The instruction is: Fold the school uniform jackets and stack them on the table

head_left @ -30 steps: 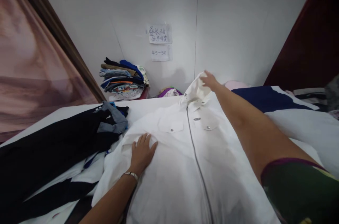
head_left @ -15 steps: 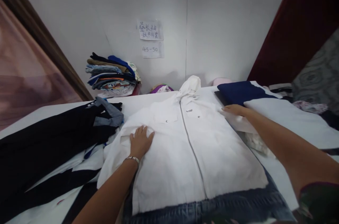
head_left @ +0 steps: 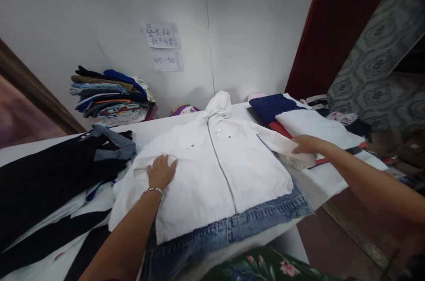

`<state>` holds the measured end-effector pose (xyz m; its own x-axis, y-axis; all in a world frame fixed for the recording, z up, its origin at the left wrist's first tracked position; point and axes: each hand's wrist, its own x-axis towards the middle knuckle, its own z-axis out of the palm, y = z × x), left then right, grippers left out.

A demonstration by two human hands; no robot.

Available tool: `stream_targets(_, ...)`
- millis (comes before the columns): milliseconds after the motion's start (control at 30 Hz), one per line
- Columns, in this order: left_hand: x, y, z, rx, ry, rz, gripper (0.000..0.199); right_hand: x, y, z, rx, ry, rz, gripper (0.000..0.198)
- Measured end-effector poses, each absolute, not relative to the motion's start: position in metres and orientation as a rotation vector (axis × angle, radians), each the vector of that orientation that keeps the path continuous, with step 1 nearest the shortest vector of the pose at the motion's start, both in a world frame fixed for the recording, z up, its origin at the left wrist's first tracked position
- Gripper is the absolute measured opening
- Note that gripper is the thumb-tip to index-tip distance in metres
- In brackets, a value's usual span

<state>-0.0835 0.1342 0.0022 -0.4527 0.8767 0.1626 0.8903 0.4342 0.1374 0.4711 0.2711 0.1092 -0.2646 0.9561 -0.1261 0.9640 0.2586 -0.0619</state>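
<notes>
A white zip-front jacket (head_left: 195,174) with a hood lies spread face up, its zip closed, on top of a blue denim garment (head_left: 265,214). My left hand (head_left: 161,172) rests flat on the jacket near its left sleeve, fingers spread, a bracelet at the wrist. Out to the right, my right hand (head_left: 307,143) has its fingers closed on the jacket's other sleeve (head_left: 270,137), which is stretched outward from the shoulder. The tips of the right fingers are partly hidden by the hand itself.
Dark clothes (head_left: 59,174) cover the table's left side. A tall stack of folded clothes (head_left: 113,95) stands at the back left. Folded navy (head_left: 274,107) and white garments (head_left: 318,128) lie at the right. Paper signs (head_left: 162,35) hang on the wall. The table's edge (head_left: 335,194) is at right.
My right hand has drawn the sleeve out to the right, away from the jacket's body. My left hand stays on the jacket. The camera view has turned rightward.
</notes>
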Motion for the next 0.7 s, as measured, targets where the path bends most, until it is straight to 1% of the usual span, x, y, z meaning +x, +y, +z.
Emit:
stream_targets(67,-0.084,0.134,0.003,-1.607,-2.601,-0.29,0.057,0.471,0.259,0.122,1.929,2.406,-0.133,0.029)
stream_targets(133,-0.084,0.135,0.006,-1.615,-2.6,-0.256,0.057,0.459,0.244,0.138,2.085,2.454,-0.036,0.03)
stream_targets(200,-0.082,0.137,0.013,-1.643,-2.612,-0.177,0.055,0.435,0.217,0.153,2.181,2.633,-0.027,0.03)
stream_targets(233,-0.08,0.138,0.018,-1.663,-2.609,-0.125,0.053,0.42,0.2,0.159,2.121,2.799,-0.093,0.031)
stream_targets(267,-0.076,0.139,0.024,-1.686,-2.588,-0.085,0.048,0.405,0.18,0.163,1.97,3.006,-0.186,0.033)
stream_targets(300,-0.071,0.141,0.03,-1.716,-2.554,-0.068,0.044,0.39,0.16,0.165,1.729,3.192,-0.305,0.035)
stream_targets(333,-0.063,0.142,0.036,-1.755,-2.515,-0.089,0.039,0.377,0.141,0.164,1.339,3.335,-0.462,0.041)
stream_targets(367,-0.054,0.142,0.042,-1.803,-2.48,-0.157,0.037,0.367,0.125,0.161,0.921,3.368,-0.629,0.05)
stream_targets(400,-0.042,0.141,0.047,-1.856,-2.464,-0.266,0.036,0.361,0.113,0.157,0.693,3.409,-0.724,0.051)
stream_targets(433,-0.028,0.139,0.051,-1.913,-2.472,-0.405,0.036,0.359,0.106,0.15,0.608,3.447,-0.792,0.049)
stream_targets(467,-0.014,0.135,0.053,-1.968,-2.499,-0.559,0.037,0.359,0.105,0.141,0.663,3.481,-0.851,0.046)
stream_targets(567,0.03,0.119,0.057,-2.124,-2.567,-0.951,0.038,0.374,0.121,0.108,1.287,3.439,-0.942,0.037)
stream_targets(633,0.056,0.105,0.059,-2.206,-2.55,-1.066,0.038,0.386,0.135,0.083,1.526,3.298,-0.985,0.036)
stream_targets(700,0.075,0.092,0.062,-2.202,-2.571,-1.109,0.041,0.396,0.143,0.061,1.588,3.22,-0.999,0.036)
